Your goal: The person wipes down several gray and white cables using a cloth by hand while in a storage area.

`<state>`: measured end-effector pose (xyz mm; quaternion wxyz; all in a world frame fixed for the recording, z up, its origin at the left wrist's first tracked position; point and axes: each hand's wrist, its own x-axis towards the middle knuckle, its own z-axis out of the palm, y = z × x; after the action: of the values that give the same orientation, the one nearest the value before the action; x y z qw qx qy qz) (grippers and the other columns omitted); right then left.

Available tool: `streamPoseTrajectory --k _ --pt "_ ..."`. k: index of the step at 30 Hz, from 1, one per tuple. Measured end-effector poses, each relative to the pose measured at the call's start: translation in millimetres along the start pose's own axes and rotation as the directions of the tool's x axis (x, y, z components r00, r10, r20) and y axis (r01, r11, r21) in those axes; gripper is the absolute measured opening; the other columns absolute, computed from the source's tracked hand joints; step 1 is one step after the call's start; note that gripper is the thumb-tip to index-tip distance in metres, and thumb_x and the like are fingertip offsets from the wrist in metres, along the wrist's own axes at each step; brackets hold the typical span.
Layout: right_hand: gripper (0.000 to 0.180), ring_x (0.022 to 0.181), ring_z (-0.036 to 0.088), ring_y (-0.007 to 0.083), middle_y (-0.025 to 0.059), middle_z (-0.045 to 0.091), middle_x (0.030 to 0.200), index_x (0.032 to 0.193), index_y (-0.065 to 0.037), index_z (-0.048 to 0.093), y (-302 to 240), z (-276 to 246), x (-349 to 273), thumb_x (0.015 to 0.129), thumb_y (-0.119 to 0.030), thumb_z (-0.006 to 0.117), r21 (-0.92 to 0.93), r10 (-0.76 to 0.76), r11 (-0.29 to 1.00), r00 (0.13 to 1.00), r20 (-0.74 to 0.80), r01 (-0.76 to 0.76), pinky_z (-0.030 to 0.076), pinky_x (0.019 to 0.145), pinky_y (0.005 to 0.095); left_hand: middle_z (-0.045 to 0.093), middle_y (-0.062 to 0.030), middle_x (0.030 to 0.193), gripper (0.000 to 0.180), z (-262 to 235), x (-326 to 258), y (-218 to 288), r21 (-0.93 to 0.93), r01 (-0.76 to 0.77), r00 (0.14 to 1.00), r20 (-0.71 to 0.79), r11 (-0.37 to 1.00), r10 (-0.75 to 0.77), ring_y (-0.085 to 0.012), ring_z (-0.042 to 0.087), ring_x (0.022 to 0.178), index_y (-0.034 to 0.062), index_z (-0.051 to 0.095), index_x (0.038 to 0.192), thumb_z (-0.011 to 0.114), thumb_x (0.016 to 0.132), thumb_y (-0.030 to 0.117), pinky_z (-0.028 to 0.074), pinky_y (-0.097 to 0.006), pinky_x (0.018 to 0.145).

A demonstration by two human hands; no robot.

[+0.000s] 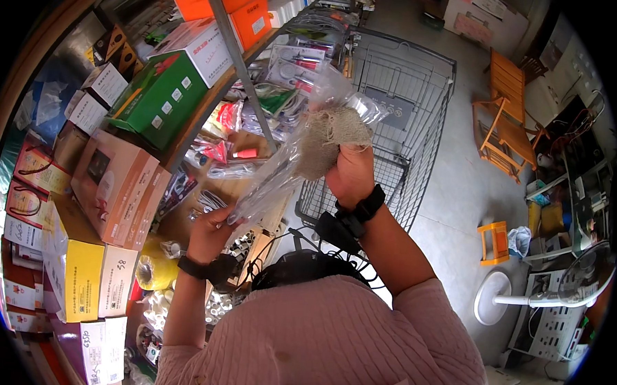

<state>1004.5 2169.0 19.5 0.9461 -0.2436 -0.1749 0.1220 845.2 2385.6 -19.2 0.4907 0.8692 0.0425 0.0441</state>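
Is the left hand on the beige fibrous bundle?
No, the left hand pinches the lower end of the clear plastic, while the right hand grips the beige bundle.

Wears a dusty-pink, ribbed, short-sleeved fabric top [344, 332]. Left hand [209, 235] has a black wrist strap [193, 267] with a dark, bulky module [224, 268]; right hand [352, 177] has a wide black wristband [371, 203] and a boxy black module [339, 231]. Thin black cables [255, 260] loop near the collar.

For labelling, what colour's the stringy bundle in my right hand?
The bundle is greyish beige, clearest in the head view.
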Motion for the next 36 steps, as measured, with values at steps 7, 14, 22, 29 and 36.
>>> streamPoseTrajectory --k 7,14,22,29,36 --pt "0.037 0.107 0.052 0.0206 0.006 0.055 0.117 0.12 -0.008 0.048 -3.4 -6.8 3.4 0.091 -0.031 0.046 0.079 0.051 0.996 0.998 -0.024 -0.049 0.043 0.092 0.0385 0.065 -0.0065 0.085 0.035 2.1 -1.8 -12.1 0.032 -0.038 0.995 -0.093 0.999 0.041 -0.0051 0.055 0.078 -0.0001 0.06 0.109 0.053 0.076 -0.01 0.046 -0.022 0.071" --pt "0.04 0.109 0.05 0.0232 0.0046 0.052 0.119 0.123 -0.009 0.046 -19.7 -13.4 9.8 0.095 -0.034 0.034 0.21 0.129 0.971 0.991 -0.04 -0.118 0.039 0.095 0.0408 0.066 -0.0061 0.086 0.034 3.7 -1.8 -12.0 -0.025 -0.034 0.997 -0.067 0.999 0.033 -0.0049 0.055 0.078 -0.0011 0.059 0.109 0.054 0.077 -0.009 0.045 -0.021 0.072" --pt "0.04 0.109 0.051 0.0229 0.0046 0.052 0.121 0.124 -0.011 0.044 -18.0 -13.4 16.8 0.095 -0.036 0.031 0.205 0.114 0.977 0.965 -0.237 -0.065 0.04 0.094 0.0407 0.064 -0.0034 0.084 0.029 12.5 1.2 -2.7 -0.02 0.05 0.998 -0.025 0.999 -0.051 -0.0051 0.054 0.075 0.0017 0.06 0.109 0.057 0.081 -0.002 0.045 -0.021 0.071" --pt "0.031 0.103 0.055 0.0174 0.0071 0.055 0.118 0.118 -0.006 0.047 28.9 -25.5 -4.3 0.092 -0.023 0.046 -0.328 0.141 0.935 0.99 0.001 -0.133 0.045 0.086 0.034 0.064 -0.006 0.086 0.029 25.2 24.6 24.3 0.0 -0.053 0.998 -0.047 0.999 0.053 -0.0069 0.055 0.078 0.0009 0.059 0.109 0.056 0.081 -0.002 0.045 -0.022 0.072" --pt "0.026 0.096 0.057 0.0158 0.007 0.062 0.105 0.107 -0.002 0.06 24.4 -8.7 -14.5 0.081 -0.003 0.054 -0.608 0.173 0.794 0.952 0.252 0.017 0.045 0.085 0.0305 0.064 -0.0094 0.097 0.037 26.5 42.4 26.8 0.021 -0.175 0.979 -0.099 0.984 0.176 -0.0127 0.058 0.09 0.0025 0.058 0.112 0.063 0.075 -0.002 0.045 -0.026 0.079"
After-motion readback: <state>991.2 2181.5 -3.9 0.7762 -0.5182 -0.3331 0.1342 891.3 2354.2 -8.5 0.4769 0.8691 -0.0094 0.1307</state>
